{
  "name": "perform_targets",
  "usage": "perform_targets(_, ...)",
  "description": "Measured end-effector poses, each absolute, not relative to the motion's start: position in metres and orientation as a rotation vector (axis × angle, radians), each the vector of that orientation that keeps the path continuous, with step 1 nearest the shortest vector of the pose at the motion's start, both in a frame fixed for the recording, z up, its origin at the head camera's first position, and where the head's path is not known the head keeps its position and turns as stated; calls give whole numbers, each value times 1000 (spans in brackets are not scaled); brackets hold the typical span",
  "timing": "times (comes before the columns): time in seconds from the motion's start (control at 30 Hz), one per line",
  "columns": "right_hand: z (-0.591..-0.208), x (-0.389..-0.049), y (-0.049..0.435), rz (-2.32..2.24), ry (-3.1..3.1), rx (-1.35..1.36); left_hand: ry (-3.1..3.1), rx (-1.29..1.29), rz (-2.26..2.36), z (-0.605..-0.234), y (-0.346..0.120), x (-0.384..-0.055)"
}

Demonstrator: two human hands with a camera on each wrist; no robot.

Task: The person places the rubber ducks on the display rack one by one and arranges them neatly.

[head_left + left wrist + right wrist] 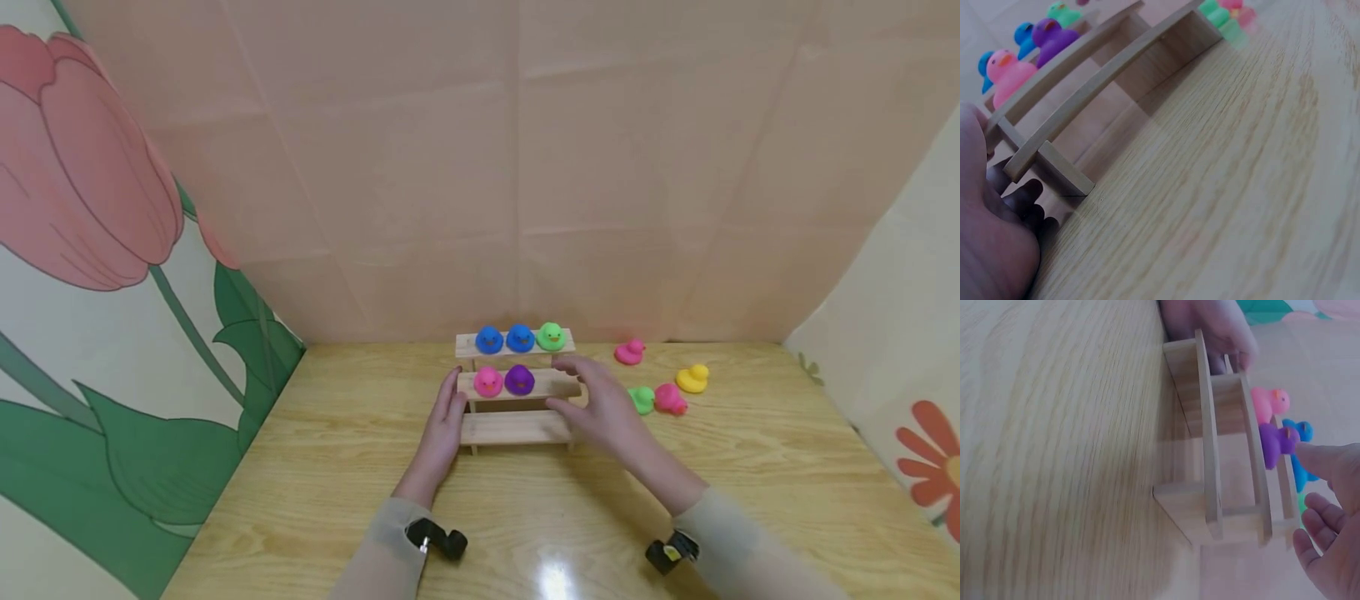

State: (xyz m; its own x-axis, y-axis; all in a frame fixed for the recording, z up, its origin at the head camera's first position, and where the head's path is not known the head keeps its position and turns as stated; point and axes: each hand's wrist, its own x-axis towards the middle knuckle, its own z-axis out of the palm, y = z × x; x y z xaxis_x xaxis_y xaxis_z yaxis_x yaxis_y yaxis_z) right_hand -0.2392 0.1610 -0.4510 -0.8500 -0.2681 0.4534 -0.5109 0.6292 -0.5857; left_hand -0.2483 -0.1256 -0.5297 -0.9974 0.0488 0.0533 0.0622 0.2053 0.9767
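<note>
A three-tier wooden stand [516, 427] stands on the table. Its top tier bears two blue ducks [521, 338] and a green duck [551, 337]. On the middle tier sit a pink duck [488, 382] and a purple duck [519, 380]; the lowest tier is bare. My left hand [441, 429] holds the stand's left end, its fingers [1022, 197] curled by the end leg in the left wrist view. At the right end, my right hand [603, 408] is spread around the middle tier with nothing in its grasp. In the right wrist view its thumb [1316, 459] appears near the purple duck.
Right of the stand lie loose ducks: a pink one [630, 352] at the back, a yellow one [692, 378], a green one [642, 400] and another pink one [671, 399]. A pinkish cloth backdrop [517, 183] hangs behind the wooden table [337, 467].
</note>
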Motion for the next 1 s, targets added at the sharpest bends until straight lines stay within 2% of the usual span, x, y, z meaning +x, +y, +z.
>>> perform_targets(0.4,-441,-235,192,947,-2511,624,-2393,-121,-2001,-532,-126,-251)
perform_targets(1.0,-427,-254,249,823,-2507,519,-2422,-109,-1996,-531,-126,-250)
